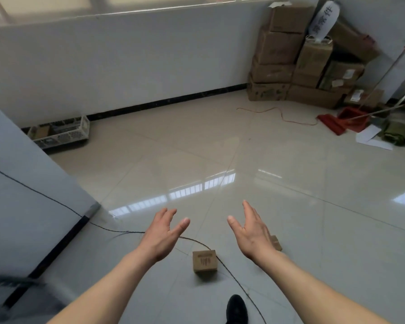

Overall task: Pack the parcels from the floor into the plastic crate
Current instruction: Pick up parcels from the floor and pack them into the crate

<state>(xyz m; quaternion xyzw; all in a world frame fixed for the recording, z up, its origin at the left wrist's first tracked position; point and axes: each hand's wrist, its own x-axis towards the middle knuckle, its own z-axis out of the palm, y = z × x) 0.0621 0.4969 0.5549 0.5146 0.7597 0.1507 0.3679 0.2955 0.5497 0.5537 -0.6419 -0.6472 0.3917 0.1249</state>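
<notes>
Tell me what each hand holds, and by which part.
Nothing. Left hand and right hand are both open above the floor.

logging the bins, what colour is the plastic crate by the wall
White, or very pale grey, with perforated sides: the plastic crate shows best, and only, in the head view.

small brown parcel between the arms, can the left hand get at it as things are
Probably yes: the left hand is open and empty, nothing covers the small brown parcel, and only a thin black cable lies beside it.
</notes>
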